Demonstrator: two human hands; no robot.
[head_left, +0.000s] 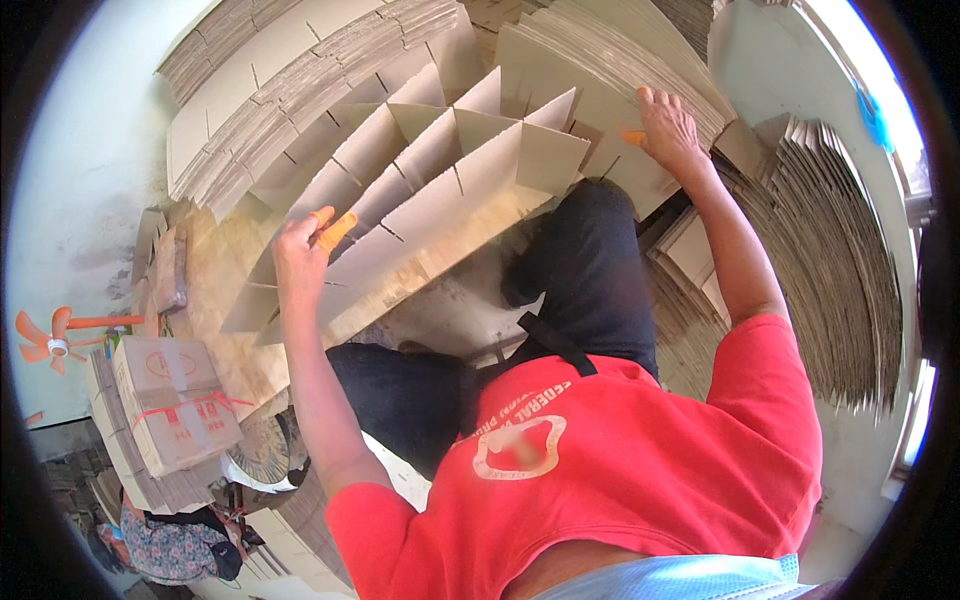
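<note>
Currently I see the slotted cardboard divider grid (478, 178) standing on the wooden counter (218, 278), between both hands. At its left end I have the left hand (302, 243), its orange-covered digits close together, but I cannot tell whether that grip pinches a strip. Beyond the right end, the right hand (672, 130) shows a wide, empty grip near the stacked cardboard sheets (610, 55).

Cardboard grid (430, 212) partly behind left forearm (312, 350)
</note>
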